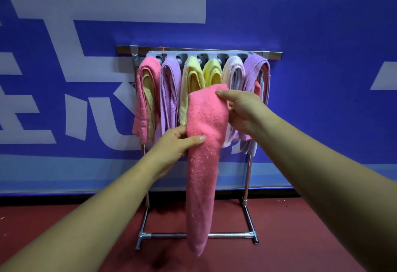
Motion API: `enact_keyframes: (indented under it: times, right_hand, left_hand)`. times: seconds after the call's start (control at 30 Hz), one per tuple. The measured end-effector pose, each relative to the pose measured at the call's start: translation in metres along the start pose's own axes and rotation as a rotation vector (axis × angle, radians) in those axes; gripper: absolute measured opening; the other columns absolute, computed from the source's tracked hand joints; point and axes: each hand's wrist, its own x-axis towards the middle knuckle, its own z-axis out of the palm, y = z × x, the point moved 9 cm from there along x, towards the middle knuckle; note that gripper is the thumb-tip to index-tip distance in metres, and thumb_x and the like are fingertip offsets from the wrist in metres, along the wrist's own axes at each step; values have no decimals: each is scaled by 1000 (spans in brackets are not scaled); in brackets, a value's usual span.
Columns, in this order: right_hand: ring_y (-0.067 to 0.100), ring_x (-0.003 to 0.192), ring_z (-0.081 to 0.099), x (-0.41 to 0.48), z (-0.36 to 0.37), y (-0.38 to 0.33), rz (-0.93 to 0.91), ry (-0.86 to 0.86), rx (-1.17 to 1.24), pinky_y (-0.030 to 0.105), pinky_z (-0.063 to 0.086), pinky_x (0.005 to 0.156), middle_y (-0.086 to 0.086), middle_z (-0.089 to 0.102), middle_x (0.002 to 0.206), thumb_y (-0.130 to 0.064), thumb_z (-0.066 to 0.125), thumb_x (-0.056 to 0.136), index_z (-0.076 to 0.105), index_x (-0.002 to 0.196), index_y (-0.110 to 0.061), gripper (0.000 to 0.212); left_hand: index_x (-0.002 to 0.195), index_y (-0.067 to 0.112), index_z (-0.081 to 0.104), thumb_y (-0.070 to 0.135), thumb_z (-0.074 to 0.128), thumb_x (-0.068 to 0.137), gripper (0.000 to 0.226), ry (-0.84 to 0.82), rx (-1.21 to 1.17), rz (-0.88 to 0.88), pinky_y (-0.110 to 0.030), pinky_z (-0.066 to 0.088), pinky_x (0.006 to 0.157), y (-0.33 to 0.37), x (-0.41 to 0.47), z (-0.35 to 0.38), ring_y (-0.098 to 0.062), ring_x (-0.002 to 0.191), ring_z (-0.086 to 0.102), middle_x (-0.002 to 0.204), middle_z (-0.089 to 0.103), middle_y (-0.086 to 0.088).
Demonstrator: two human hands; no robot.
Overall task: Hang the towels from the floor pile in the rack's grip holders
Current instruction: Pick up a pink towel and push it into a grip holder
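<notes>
Between both hands — pink towel (203, 164), vertical, lengthwise.

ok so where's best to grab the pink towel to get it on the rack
Grip the pink towel at its folded top end, from the right, as the right hand pinches it. The rest hangs in a long limp tail, so that fold is likely the only part to push into the rack.

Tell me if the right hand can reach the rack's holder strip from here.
Probably yes: the right hand, gripping the pink towel, is just below the holder strip, and nothing covers its front.
</notes>
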Motion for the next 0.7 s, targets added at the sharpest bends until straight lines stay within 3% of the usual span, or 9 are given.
enact_keyframes:
  times: [0.07,0.13,0.23,0.27,0.33,0.43,0.53,0.6,0.7]
  right_hand:
    - [21,76,70,-4,6,17,87,-103,-70,33,59,66,13,72,87,-21,62,98,63,113,2,28]
    - [16,65,65,-11,10,38,174,-236,-172,34,51,80,3,67,67,-39,55,99,64,111,-8,35]
    - [14,64,55,-17,7,67,240,-338,-195,37,42,83,-4,59,59,-51,50,97,74,79,-21,43]
    - [13,63,57,-19,4,75,261,-348,-207,37,44,82,-5,60,59,-49,52,96,73,76,-20,40]
    - [16,70,62,-22,0,90,283,-368,-205,38,49,85,3,66,77,-41,67,88,70,92,-13,28]
    - [20,78,66,-22,-3,102,249,-360,-199,35,55,85,13,69,97,-15,74,83,71,106,-2,26]
    - [19,70,69,-20,-7,98,176,-258,-199,37,58,79,14,71,95,-2,69,86,65,115,10,31]
    - [16,65,68,-17,-6,88,124,-223,-188,36,59,74,10,73,85,-1,68,88,68,108,8,22]
    - [16,63,66,-11,-2,70,53,-180,-139,33,56,69,10,73,80,0,66,89,71,99,2,11]
  left_hand:
    - [110,9,67,7,66,88,22,30,-118,15,-37,57,84,7,3,4,-23,91,71,105,74,-13]
    - [115,6,65,6,63,91,24,83,-240,39,-29,58,75,15,7,2,-19,83,70,98,73,-10]
    - [112,8,65,6,62,93,20,191,-359,55,-28,58,67,20,13,-11,-17,75,69,86,73,-7]
    - [109,9,66,8,63,92,17,229,-376,51,-29,58,67,19,14,-17,-18,74,70,84,74,-6]
    - [112,10,67,11,65,92,20,288,-382,34,-34,58,70,15,14,-27,-22,80,71,91,74,-9]
    - [126,10,62,8,62,95,32,311,-383,15,-40,59,77,7,14,-32,-29,98,70,111,72,-15]
    - [131,8,58,1,55,96,36,271,-389,41,-37,60,74,8,13,-33,-28,99,70,117,69,-17]
    - [133,8,57,4,55,97,36,207,-412,28,-37,59,79,6,12,-31,-27,103,70,119,69,-17]
    - [125,5,62,20,56,96,33,76,-355,-60,-37,52,84,-6,3,-21,-23,94,67,106,71,-13]
